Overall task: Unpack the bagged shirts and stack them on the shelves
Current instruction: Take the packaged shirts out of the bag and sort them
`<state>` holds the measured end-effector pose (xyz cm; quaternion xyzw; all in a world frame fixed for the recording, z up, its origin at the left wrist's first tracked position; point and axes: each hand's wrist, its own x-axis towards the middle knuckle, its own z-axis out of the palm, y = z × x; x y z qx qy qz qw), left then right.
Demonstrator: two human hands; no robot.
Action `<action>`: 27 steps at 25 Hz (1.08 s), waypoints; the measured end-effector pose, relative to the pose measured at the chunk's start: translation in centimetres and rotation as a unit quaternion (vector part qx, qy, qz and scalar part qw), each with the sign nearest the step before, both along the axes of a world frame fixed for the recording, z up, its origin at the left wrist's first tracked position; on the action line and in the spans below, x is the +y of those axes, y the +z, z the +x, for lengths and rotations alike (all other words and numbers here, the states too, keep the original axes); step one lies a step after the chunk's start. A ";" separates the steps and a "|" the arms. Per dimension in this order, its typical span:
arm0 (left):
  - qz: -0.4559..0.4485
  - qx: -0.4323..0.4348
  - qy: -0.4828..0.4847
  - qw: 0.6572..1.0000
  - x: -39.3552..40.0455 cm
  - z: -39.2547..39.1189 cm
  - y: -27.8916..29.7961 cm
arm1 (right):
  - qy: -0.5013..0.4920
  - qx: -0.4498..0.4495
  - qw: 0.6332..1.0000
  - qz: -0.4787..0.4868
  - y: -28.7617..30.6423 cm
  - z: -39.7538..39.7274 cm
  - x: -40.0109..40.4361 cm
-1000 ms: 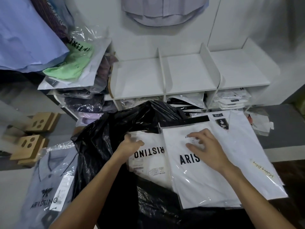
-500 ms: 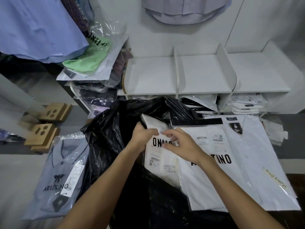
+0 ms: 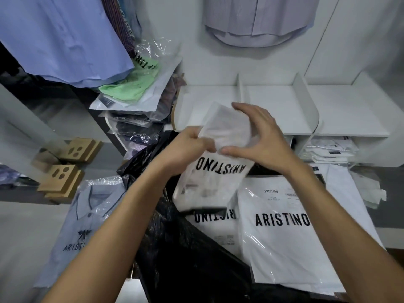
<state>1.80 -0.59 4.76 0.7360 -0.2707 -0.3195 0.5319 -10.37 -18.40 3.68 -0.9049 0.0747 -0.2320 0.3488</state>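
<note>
Both hands — left hand (image 3: pixel 189 142), right hand (image 3: pixel 260 136) — gripping far end of bagged shirt (image 3: pixel 215 171), long axis near-to-far, shelves (image 3: pixel 279 110) just beyond, right nearer.

Clear glossy plastic is wrapping the white cloth shirts (image 3: pixel 282 232) — light is glinting off it. The black bag (image 3: pixel 181 248) is showing crinkled, shiny plastic; the shelves (image 3: pixel 282 110) are looking smooth, matt white.
</note>
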 end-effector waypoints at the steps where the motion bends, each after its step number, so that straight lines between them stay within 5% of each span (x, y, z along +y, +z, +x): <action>1: -0.009 -0.030 -0.021 0.999 -0.1 0.3 0.9 | 0.002 0.038 0.999 -0.014 1.7 0.3 -0.5; 4: -0.011 -0.116 -0.040 0.992 0.4 1.5 2.1 | -0.019 0.058 0.998 0.015 4.2 0.5 -2.3; 9: 0.025 -0.285 0.168 0.943 3.0 4.1 -1.2 | -0.098 -0.155 0.948 0.261 1.6 -3.5 -5.6; 12: -0.068 -0.073 0.250 0.963 0.9 3.9 -3.4 | -0.178 -0.191 0.894 0.363 -2.1 -5.2 -6.2; 14: -0.036 0.121 0.209 0.970 -1.4 2.8 -5.1 | -0.207 -0.215 0.849 0.437 -3.3 -5.8 -5.6; 17: -0.042 0.286 0.096 0.953 -4.5 -0.7 -7.6 | -0.201 -0.240 0.786 0.533 -4.3 -6.6 -4.7; 21: -0.202 0.275 0.064 0.938 -7.0 -2.9 -7.2 | -0.191 -0.113 0.834 0.505 -5.5 -9.4 -4.9; 27: -0.186 0.113 0.044 0.975 -7.6 -1.8 -3.3 | -0.154 -0.010 0.878 0.453 -5.8 -14.7 -6.4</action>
